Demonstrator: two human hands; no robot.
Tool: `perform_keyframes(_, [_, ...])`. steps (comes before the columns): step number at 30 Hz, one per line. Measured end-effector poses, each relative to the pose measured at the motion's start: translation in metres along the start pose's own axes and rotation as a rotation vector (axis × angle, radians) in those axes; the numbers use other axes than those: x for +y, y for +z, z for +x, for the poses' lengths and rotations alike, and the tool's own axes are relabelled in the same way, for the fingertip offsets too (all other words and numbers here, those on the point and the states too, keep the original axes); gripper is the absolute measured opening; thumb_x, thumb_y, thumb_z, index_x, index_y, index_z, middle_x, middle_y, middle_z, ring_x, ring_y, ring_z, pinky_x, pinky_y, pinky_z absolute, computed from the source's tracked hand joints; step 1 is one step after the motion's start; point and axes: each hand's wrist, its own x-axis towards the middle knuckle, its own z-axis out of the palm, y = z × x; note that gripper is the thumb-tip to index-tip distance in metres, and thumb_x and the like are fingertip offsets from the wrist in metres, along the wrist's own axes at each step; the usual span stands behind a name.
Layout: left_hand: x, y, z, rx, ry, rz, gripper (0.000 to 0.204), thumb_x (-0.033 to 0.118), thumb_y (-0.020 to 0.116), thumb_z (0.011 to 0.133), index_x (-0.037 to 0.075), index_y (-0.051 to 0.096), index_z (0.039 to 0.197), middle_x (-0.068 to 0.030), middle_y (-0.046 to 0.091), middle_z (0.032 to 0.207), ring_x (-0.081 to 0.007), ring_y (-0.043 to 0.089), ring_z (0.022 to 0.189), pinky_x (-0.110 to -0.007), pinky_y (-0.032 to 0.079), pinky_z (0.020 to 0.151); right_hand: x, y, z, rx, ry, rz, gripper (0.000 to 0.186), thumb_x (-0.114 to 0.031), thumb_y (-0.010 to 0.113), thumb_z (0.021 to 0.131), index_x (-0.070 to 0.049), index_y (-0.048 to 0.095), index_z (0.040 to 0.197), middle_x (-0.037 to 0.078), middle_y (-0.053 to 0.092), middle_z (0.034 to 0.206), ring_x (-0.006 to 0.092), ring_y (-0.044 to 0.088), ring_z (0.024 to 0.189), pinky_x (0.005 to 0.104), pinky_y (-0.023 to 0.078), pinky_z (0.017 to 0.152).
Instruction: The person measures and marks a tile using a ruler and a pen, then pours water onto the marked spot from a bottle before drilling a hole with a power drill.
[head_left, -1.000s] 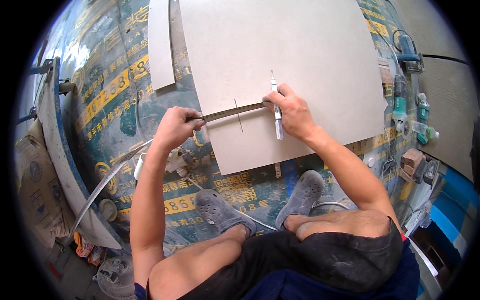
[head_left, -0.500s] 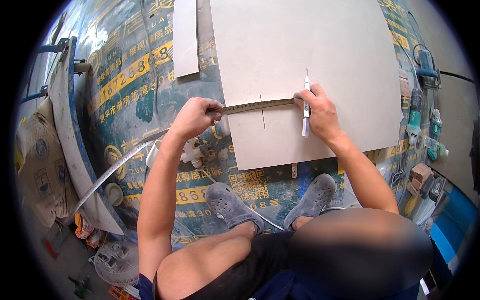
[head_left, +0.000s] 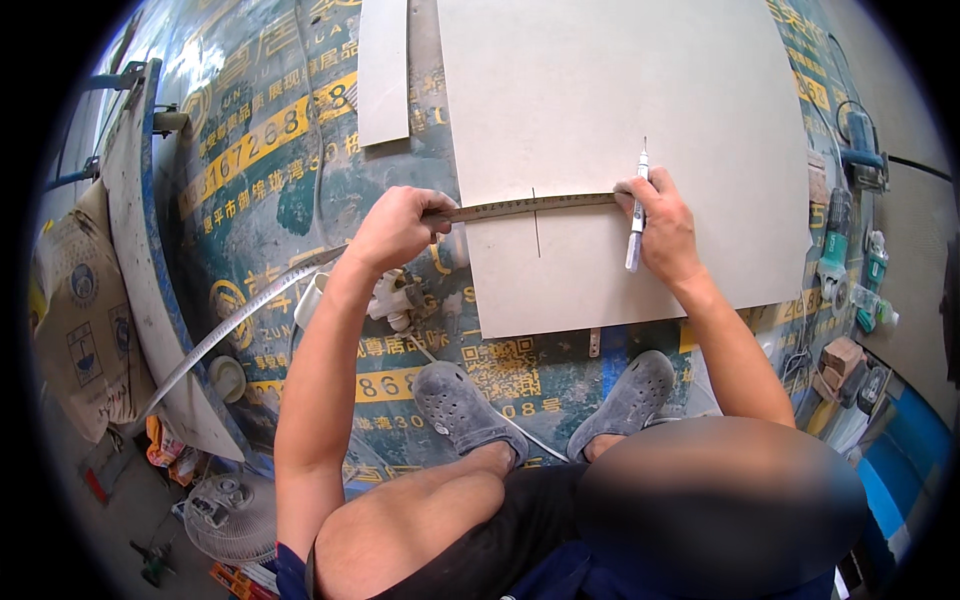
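Observation:
A metal tape measure blade (head_left: 545, 204) stretches across the near part of a large pale tile (head_left: 620, 100). Its left stretch is pinched in my left hand (head_left: 403, 228), just off the tile's left edge, and from there the blade curves away toward the lower left. Over the tile, my right hand (head_left: 668, 230) grips the blade's other end in closed fingers. That same hand also holds a slim white marking pen (head_left: 637, 215), its thin tip pointing away from me. A dark drawn line (head_left: 538, 235) on the tile passes under the blade, roughly crosswise to it.
A narrow tile strip (head_left: 384, 75) lies left of the large tile. On the right are green power tools (head_left: 832, 245) and brick pieces (head_left: 842, 360). At left stand a long board (head_left: 160, 270), a paper sack (head_left: 85, 320) and a fan (head_left: 230, 515). Printed sheeting covers the floor.
My right hand has slid a little to the right along the tile with the pen and blade end, so more blade spans between my hands. The whole view has shifted slightly.

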Motion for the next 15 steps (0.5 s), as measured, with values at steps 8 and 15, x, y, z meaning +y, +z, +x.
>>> perform_keyframes(8, [0.001, 0.001, 0.004, -0.011, -0.01, 0.012, 0.025, 0.0, 0.066, 0.083, -0.002, 0.072, 0.108, -0.0146, 0.074, 0.082, -0.0184, 0.067, 0.067, -0.033, 0.054, 0.068, 0.007, -0.01, -0.002, 0.036, 0.007, -0.04, 0.011, -0.011, 0.068, 0.09, -0.013, 0.066, 0.101, 0.009, 0.057, 0.093, 0.0294, 0.064, 0.075, 0.0404, 0.052, 0.064])
perform_keyframes(15, [0.002, -0.001, 0.003, -0.006, -0.005, 0.021, 0.025, 0.003, 0.068, 0.085, -0.004, 0.071, 0.108, -0.0143, 0.072, 0.081, -0.0174, 0.065, 0.064, -0.033, 0.053, 0.067, 0.013, -0.006, -0.003, 0.048, 0.007, -0.034, 0.012, -0.011, 0.068, 0.089, -0.013, 0.066, 0.101, 0.009, 0.058, 0.094, 0.0295, 0.064, 0.077, 0.0403, 0.053, 0.065])
